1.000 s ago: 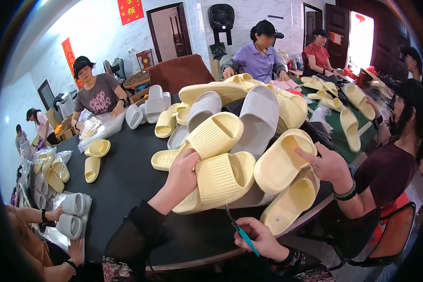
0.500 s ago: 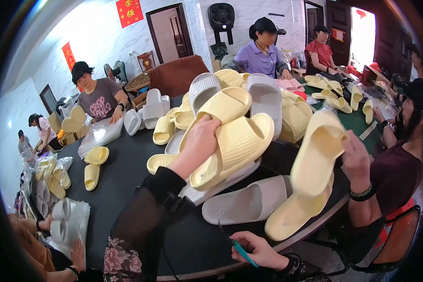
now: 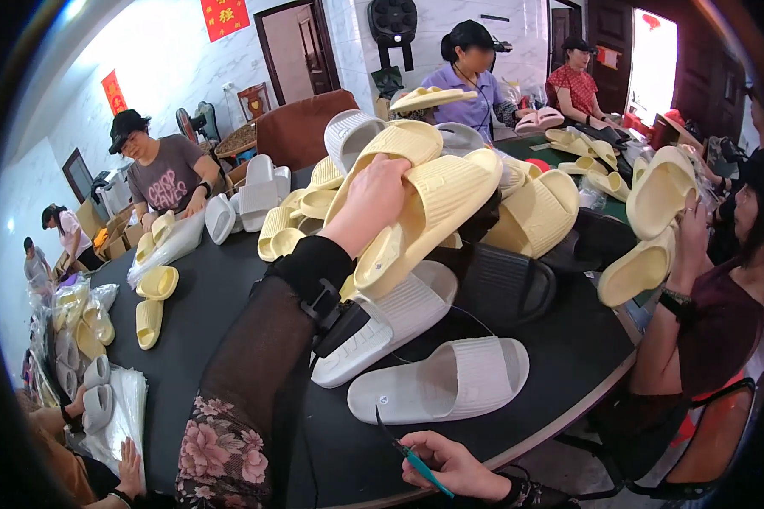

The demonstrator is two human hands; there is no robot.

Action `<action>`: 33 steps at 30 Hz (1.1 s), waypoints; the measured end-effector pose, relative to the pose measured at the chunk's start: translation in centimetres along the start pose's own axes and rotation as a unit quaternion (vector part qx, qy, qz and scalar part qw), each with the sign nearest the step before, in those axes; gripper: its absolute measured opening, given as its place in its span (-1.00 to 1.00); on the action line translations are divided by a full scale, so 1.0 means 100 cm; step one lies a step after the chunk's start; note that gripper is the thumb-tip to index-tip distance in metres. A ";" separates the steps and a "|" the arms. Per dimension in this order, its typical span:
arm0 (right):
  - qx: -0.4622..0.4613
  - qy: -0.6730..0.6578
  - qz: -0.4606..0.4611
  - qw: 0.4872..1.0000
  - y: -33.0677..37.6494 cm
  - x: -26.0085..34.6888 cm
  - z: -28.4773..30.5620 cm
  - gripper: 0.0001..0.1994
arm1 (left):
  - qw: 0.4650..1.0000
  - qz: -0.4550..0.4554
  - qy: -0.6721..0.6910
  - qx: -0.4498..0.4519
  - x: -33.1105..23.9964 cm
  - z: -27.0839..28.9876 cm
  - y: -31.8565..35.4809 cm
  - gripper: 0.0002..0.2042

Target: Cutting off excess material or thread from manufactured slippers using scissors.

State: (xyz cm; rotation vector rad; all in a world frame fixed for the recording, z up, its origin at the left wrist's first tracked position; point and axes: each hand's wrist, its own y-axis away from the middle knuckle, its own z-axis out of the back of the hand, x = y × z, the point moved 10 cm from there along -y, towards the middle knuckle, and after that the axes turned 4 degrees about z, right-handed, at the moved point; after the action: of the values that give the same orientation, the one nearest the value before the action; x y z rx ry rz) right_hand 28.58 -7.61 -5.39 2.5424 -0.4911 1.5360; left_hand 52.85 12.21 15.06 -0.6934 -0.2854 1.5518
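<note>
My left hand [image 3: 372,202] grips yellow slippers [image 3: 454,199] above the table, with its fingers tucked under the straps. Beneath them a pale grey slipper [image 3: 403,314] lies at an angle. Nearer the table edge, another grey slipper [image 3: 484,377] rests with its sole down and its toe opening to the right. My right hand [image 3: 450,465] is closed on a slim tool [image 3: 426,472] with a teal handle and a thin, dark, curved tip. That tip points up beside the heel of the nearer grey slipper. The exact kind of tool cannot be made out.
A heap of yellow and grey slippers [image 3: 530,216] lies beyond my left hand. A black slipper [image 3: 509,284] sits right of the pale grey one. At right, a co-worker holds two yellow slippers [image 3: 641,267]. Others work around the dark table [image 3: 221,314]; plastic bags [image 3: 174,246] lie at left.
The co-worker's yellow slippers have moved from beside my right hand up and away to the right. My left hand has risen slightly with its slippers, and the grey slippers beneath show more.
</note>
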 end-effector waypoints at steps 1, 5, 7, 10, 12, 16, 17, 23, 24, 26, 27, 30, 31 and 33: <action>-0.009 0.021 -0.007 1.000 0.000 0.000 0.001 -0.59 | 1.000 0.001 -0.003 0.001 0.004 -0.003 -0.002 -0.85; -0.029 0.080 -0.012 0.996 0.003 0.000 0.005 -0.59 | 1.000 0.022 0.002 -0.009 0.008 -0.007 -0.007 -0.82; -0.020 0.075 0.002 0.997 0.003 -0.006 0.007 -0.59 | 0.997 0.053 -0.043 -0.023 0.012 -0.007 -0.010 -0.79; -0.010 0.079 0.003 0.997 0.004 -0.001 0.007 -0.59 | 0.996 0.068 -0.039 -0.045 0.012 -0.010 -0.009 -0.79; -0.010 0.090 -0.009 0.996 0.005 0.000 0.006 -0.59 | 0.995 0.076 -0.046 -0.043 0.015 -0.017 -0.003 -0.80; -0.027 0.075 -0.029 0.996 0.002 -0.001 0.005 -0.57 | 0.994 0.058 -0.095 -0.021 0.019 -0.020 0.010 -0.78; -0.040 0.072 -0.047 0.996 0.003 -0.004 0.006 -0.55 | 0.991 0.029 -0.129 -0.010 0.011 -0.022 0.014 -0.73; -0.128 0.063 -0.018 0.990 -0.001 0.000 0.012 -0.61 | 0.998 0.027 -0.033 0.054 0.006 -0.025 0.029 -0.72; -0.131 0.063 -0.024 0.989 -0.002 -0.004 0.011 -0.60 | 0.998 0.033 -0.010 0.045 0.010 -0.019 0.037 -0.73; -0.142 0.066 -0.021 0.987 -0.003 -0.001 0.007 -0.59 | 0.997 0.058 0.027 0.052 0.015 -0.009 0.054 -0.71; -0.143 0.078 -0.007 0.987 -0.003 0.002 0.007 -0.60 | 0.996 0.067 0.028 0.047 0.016 -0.001 0.066 -0.71; -0.149 0.086 0.022 0.985 -0.002 0.001 0.007 -0.62 | 0.994 0.001 0.060 -0.096 -0.007 0.055 0.096 -0.67; -0.146 0.108 0.023 0.983 -0.003 0.003 0.006 -0.64 | 0.993 0.001 0.061 -0.099 -0.011 0.069 0.107 -0.67; -0.162 0.075 0.020 0.984 -0.002 -0.001 0.009 -0.64 | 0.985 -0.037 0.062 -0.157 -0.020 0.094 0.133 -0.66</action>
State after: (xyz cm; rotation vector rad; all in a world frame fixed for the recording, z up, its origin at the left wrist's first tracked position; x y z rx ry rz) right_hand 29.37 -7.69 -5.93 2.1684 -0.7099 1.5051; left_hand 36.51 10.83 15.30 -1.0110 -0.4644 1.4006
